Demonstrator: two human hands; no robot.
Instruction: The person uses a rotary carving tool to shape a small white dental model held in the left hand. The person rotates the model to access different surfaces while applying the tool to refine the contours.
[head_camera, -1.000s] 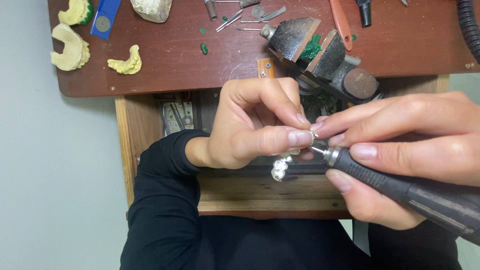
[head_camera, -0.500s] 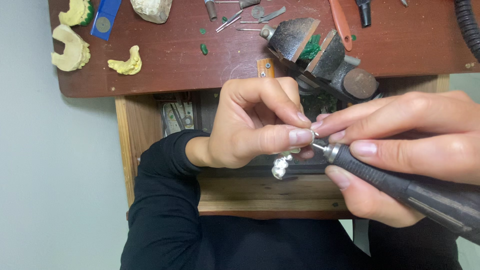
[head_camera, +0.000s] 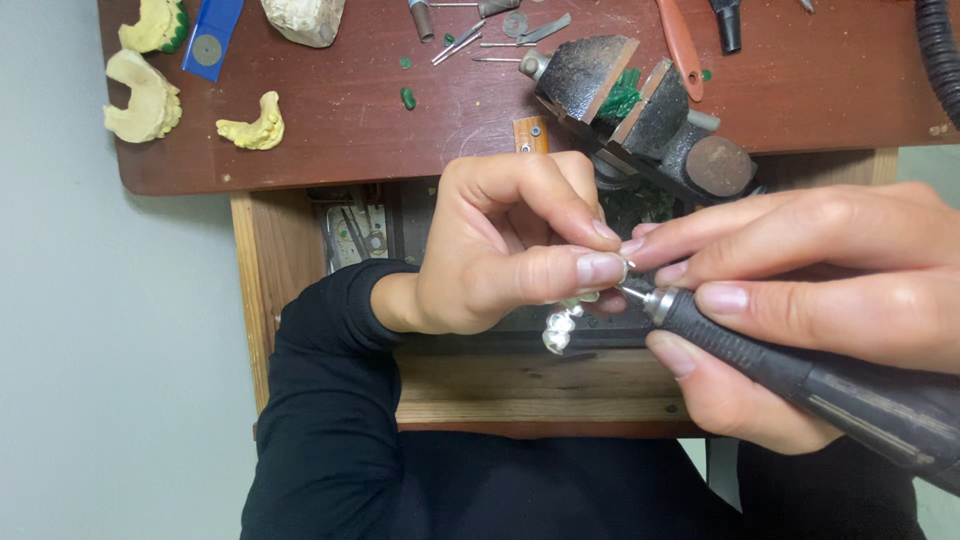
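My left hand (head_camera: 510, 250) pinches a small shiny silver metal piece (head_camera: 560, 325) between thumb and fingertips; part of the piece hangs below the fingers. My right hand (head_camera: 800, 300) grips a dark rotary handpiece (head_camera: 800, 375) like a pen. Its thin metal tip touches the silver piece right at my left thumb. Both hands hover over an open wooden drawer (head_camera: 520, 385) below the brown bench top (head_camera: 400, 120).
A small dark vise (head_camera: 650, 110) holding green wax stands on the bench behind my hands. Yellowish plaster dental casts (head_camera: 145, 95) lie at the far left, beside a blue flat holder (head_camera: 210, 35). Burs and small tools (head_camera: 480, 30) lie at the back. A black hose (head_camera: 940, 50) runs at right.
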